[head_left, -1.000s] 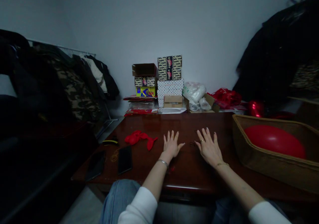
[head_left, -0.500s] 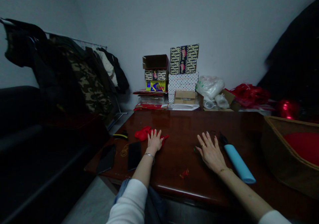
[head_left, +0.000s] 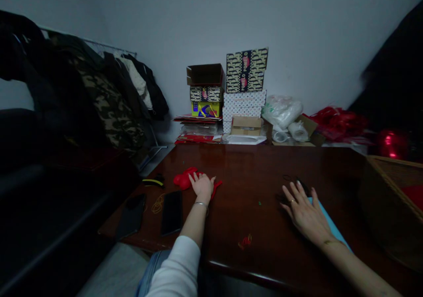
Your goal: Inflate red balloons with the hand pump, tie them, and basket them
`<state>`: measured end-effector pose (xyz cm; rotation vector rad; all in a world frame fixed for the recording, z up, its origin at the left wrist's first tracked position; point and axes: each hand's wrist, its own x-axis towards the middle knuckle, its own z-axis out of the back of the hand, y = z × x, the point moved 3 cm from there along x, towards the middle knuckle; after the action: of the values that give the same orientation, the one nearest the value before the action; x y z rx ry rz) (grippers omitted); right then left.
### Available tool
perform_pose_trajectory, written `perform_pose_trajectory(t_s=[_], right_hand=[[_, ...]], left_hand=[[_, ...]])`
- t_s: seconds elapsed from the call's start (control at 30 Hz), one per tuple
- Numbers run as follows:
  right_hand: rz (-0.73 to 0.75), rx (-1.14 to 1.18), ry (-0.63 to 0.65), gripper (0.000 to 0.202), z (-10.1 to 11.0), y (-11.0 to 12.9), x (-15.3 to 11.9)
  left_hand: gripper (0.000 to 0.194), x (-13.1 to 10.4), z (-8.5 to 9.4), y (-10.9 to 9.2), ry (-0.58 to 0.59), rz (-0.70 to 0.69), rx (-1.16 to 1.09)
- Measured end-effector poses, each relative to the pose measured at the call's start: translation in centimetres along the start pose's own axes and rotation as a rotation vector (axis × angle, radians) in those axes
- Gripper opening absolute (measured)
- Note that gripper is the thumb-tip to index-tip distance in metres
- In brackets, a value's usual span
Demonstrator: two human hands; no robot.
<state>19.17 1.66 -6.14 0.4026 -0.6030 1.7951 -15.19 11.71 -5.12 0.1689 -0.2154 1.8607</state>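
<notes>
My left hand (head_left: 202, 187) lies with spread fingers over a bunch of red balloons (head_left: 184, 180), hiding part of it; a thin red end sticks out to its right. Fingers apart, my right hand (head_left: 304, 211) is at a light blue cylinder (head_left: 334, 228) with a black top, covering part of it; whether it touches the cylinder I cannot tell. Between the hands, a small tangle of red and yellow string (head_left: 245, 241) and a tiny green bit (head_left: 259, 203) rest on the brown table (head_left: 238, 165).
Two dark flat phone-like slabs (head_left: 172, 212), a loop of yellow cord (head_left: 158, 203) and a black-and-yellow tool (head_left: 153, 182) lie at the left. A wicker basket (head_left: 376, 200) stands at the right. Stacked boxes (head_left: 245, 105) and plastic bags (head_left: 282, 111) line the back edge.
My right hand has moved right, from beside the blue cylinder to over part of it. My left hand stays at the red balloons. The view has shifted slightly.
</notes>
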Motion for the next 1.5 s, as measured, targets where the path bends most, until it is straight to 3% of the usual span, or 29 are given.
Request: perform_pose_trajectory(t_s=[0.13, 0.33, 0.47, 0.6, 0.83, 0.9, 1.0, 1.1, 1.2, 1.33, 1.5], right_hand=[[-0.067, -0.046, 0.038, 0.053, 0.5, -0.6, -0.7], [-0.221, -0.155, 0.182, 0.053, 0.4, -1.4, -1.4], [-0.344, -0.159, 0.278, 0.060, -0.7, -2.8, -2.0], [-0.421, -0.118, 0.272, 0.064, -1.3, -4.3, -2.7], [-0.432, -0.093, 0.293, 0.059, -0.9, -5.3, -3.6], [-0.435, -0.105, 0.320, 0.058, -0.7, -5.5, -3.7], [-0.455, -0.135, 0.342, 0.058, -0.7, -5.7, -3.9], [-0.474, -0.152, 0.351, 0.058, -1.0, -6.0, -4.1], [-0.489, -0.166, 0.358, 0.057, -1.0, -6.1, -4.3], [-0.463, -0.165, 0.366, 0.054, 0.0, -5.7, -3.8], [-0.332, -0.063, 0.264, 0.053, 2.6, -3.7, -2.2]], left_hand=[[0.069, 0.4, -0.3, -1.8, 0.101, 0.047, 0.082], [0.048, 0.5, -0.5, -3.0, 0.239, 0.118, 0.080], [0.034, 0.6, 0.5, -3.6, 0.113, 0.068, -0.047], [0.022, 0.4, 1.8, -4.8, -0.053, 0.033, -0.272], [0.020, -1.1, 2.9, -7.0, -0.052, 0.002, -0.447], [0.014, -1.4, 2.8, -7.3, 0.017, 0.104, -0.706], [0.005, -2.0, 1.7, -8.1, 0.268, 0.395, -1.299], [0.010, -2.8, 0.6, -9.1, 0.409, 0.517, -1.565], [0.003, -4.1, -0.8, -9.7, 0.595, 0.737, -2.014], [0.005, -5.5, -2.0, -9.6, 0.686, 0.890, -2.268], [0.011, -6.4, -2.1, -10.1, 0.728, 0.935, -2.358]])
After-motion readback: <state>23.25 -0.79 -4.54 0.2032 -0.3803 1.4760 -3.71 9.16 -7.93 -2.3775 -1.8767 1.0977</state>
